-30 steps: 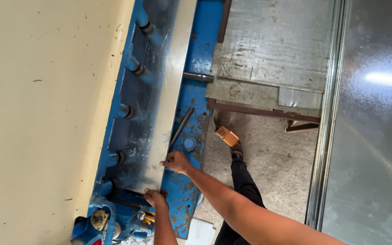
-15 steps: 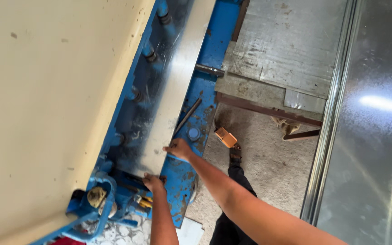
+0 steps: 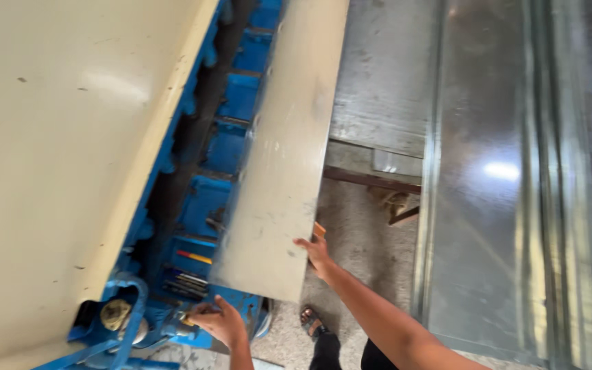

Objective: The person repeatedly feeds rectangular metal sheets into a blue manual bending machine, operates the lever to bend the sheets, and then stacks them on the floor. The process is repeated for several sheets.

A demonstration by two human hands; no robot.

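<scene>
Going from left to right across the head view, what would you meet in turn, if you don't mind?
Cream machine panel → blue machine frame → grey sheet-metal strip, with the right hand on its edge → shiny galvanised sheet.

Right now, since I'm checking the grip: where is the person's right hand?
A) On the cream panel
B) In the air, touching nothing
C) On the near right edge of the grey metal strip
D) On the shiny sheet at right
C: the right hand grips the near right edge of the grey metal strip above the blue machine.
</scene>
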